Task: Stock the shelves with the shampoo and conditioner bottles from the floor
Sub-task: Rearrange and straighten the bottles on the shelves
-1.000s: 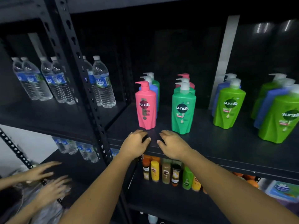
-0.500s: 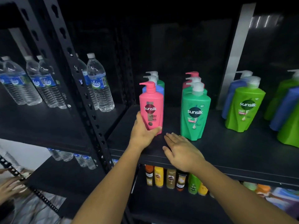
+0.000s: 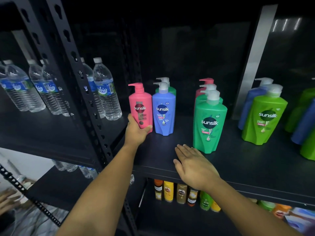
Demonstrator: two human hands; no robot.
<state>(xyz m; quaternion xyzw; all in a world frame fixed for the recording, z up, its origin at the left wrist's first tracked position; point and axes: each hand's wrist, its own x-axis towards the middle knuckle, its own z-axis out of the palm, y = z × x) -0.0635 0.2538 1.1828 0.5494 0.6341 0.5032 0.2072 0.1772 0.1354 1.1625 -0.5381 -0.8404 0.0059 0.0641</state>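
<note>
the left hand [image 3: 136,132] curls its fingers and thumb round the lower part of the pink sunsilk pump bottle [image 3: 140,106], which stands upright near the left end of the black shelf [image 3: 238,166]; the hand hides the bottle's base. the right hand [image 3: 192,163] holds nothing. it is flat, palm down, fingers straight and together, over the front part of the shelf, and whether it touches the shelf cannot be told. its fingertips are just beside the base of the dark green sunsilk bottle [image 3: 210,126].

just right of the pink bottle stands a blue sunsilk bottle [image 3: 163,113], with a green pump bottle behind it. more pump bottles line up behind the dark green one, the rearmost pink. further right stands a light green sunsilk bottle [image 3: 265,116] with a blue one behind.

left of the perforated black upright [image 3: 80,79], clear water bottles [image 3: 106,89] stand on the neighbouring shelf. on the shelf below is a row of small bottles [image 3: 168,191], orange, yellow, brown and green. another person's hand [image 3: 6,200] shows, blurred, at the lower left edge.
</note>
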